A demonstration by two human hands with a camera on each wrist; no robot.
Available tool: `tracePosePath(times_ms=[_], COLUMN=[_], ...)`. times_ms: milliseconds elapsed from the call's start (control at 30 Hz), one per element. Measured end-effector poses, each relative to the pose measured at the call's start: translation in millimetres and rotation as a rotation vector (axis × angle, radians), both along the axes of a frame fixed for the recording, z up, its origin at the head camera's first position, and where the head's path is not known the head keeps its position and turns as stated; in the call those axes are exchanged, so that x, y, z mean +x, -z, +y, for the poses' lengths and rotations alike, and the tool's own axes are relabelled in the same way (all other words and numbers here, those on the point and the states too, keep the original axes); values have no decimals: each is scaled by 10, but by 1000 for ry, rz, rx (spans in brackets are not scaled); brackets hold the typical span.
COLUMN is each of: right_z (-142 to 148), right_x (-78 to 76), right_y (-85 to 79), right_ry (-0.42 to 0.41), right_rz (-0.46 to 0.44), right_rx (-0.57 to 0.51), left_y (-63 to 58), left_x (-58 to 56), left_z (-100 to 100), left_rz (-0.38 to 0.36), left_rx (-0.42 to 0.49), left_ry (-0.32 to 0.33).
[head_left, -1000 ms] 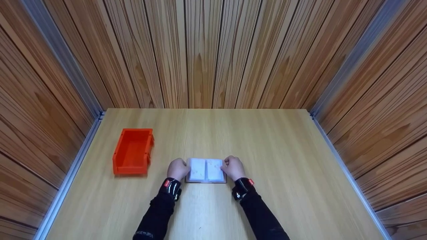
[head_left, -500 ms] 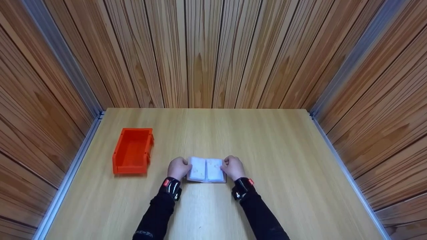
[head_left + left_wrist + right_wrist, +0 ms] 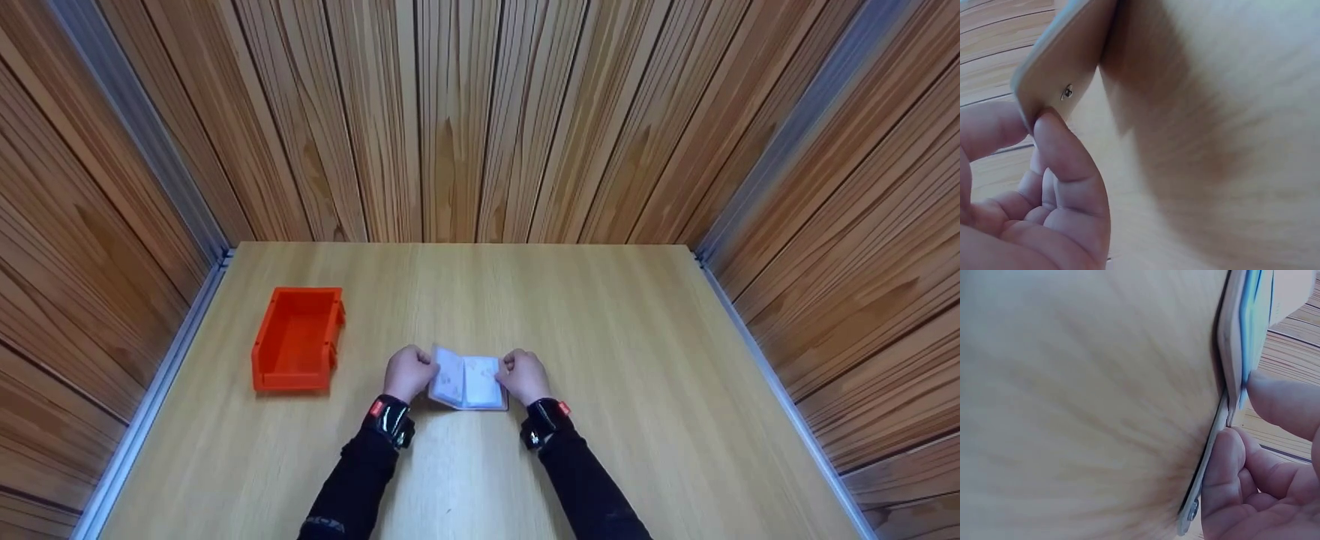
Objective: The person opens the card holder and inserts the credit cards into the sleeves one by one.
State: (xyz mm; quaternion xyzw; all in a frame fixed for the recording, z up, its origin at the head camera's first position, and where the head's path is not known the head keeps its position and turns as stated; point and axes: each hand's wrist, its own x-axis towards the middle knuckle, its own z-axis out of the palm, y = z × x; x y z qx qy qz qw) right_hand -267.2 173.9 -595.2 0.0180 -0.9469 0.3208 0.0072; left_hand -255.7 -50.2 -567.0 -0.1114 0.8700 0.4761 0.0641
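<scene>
A small card holder (image 3: 481, 382) lies open on the table, its two pale inner pages showing in the head view. My left hand (image 3: 409, 373) pinches the outer edge of its left half, which is tilted up off the table. The left wrist view shows the beige outside of that cover (image 3: 1067, 62), with a metal snap (image 3: 1067, 91) near the fingertips. My right hand (image 3: 525, 376) pinches the right edge. In the right wrist view the right thumb is on the bluish sleeves (image 3: 1249, 332), and a strap (image 3: 1204, 461) with a snap stud sticks out beside the fingers.
An orange open-fronted bin (image 3: 296, 341) stands on the wooden table (image 3: 600, 315) to the left. Wood-panelled walls (image 3: 457, 120) enclose the table at the back and both sides, with metal strips along the corners.
My left hand has raised the left half of the card holder and swung it inward, a little to the right. The right hand keeps its grip in the same place.
</scene>
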Motion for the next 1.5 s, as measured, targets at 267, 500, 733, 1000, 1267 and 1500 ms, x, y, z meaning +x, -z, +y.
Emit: tracePosePath(times_ms=[267, 500, 733, 1000, 1267, 1500], right_z=[14, 14, 17, 15, 19, 22], right_x=[3, 3, 1, -33, -24, -19], right_y=[28, 25, 3, 43, 32, 26], right_ry=[-8, -14, -15, 5, -13, -18], right_rz=[10, 24, 25, -17, 34, 44], right_rx=[-14, -9, -12, -42, -16, -34], left_y=[-37, -86, -140, -109, -91, -59], left_x=[12, 20, 26, 59, 70, 82], left_z=[70, 148, 259, 397, 483, 530], left_rz=[69, 118, 144, 199, 200, 228], left_rx=[-40, -82, -83, 1, 59, 66], left_ry=[6, 25, 44, 70, 84, 148])
